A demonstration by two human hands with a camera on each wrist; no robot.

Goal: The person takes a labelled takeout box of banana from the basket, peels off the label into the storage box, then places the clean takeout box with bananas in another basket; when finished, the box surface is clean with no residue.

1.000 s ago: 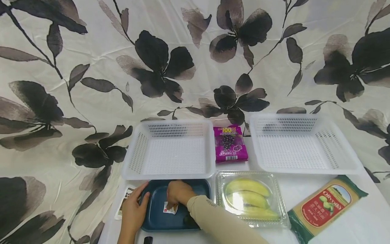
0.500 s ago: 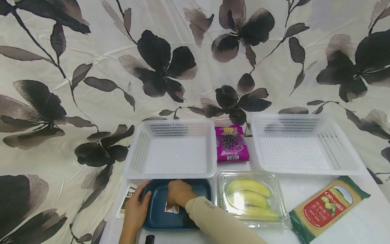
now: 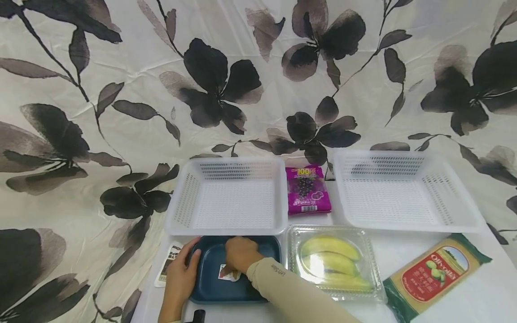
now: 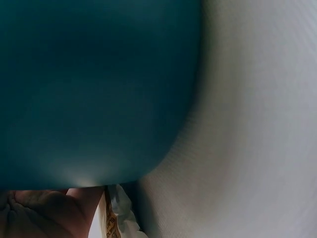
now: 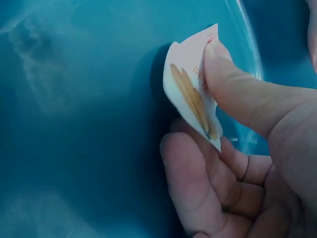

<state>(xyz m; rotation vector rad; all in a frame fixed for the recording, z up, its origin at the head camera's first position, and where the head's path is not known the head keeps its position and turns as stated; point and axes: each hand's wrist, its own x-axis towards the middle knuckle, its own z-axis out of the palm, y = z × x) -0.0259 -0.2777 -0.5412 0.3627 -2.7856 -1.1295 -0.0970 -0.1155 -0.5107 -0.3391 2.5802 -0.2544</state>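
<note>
In the head view a dark blue tray [image 3: 210, 294] lies at the front of the table. My left hand [image 3: 179, 273] holds its left rim, the thumb over the edge and the fingers along the outside. My right hand [image 3: 241, 255] is over the inside of the tray and pinches a small white packet [image 3: 228, 272]. Seen from the right wrist, the packet [image 5: 190, 94] has tan sticks and red lettering on its face. The thumb presses on it and the other fingers curl beneath. In the left wrist view the tray's smooth wall [image 4: 99, 99] fills much of the frame.
Two white perforated baskets [image 3: 226, 229] [image 3: 408, 224] stand behind. A purple grape-print bag [image 3: 308, 190] is between them. Bananas in a clear lidded box [image 3: 335, 264] are right of the tray, then a green and tan Olivoilà pack [image 3: 438, 276]. A flat white packet [image 3: 163, 273] lies left of the tray.
The head view has shifted slightly. My right hand stays on the small packet with only a small shift, and a dark patch below its wrist no longer shows. My left hand keeps its place at the tray.
</note>
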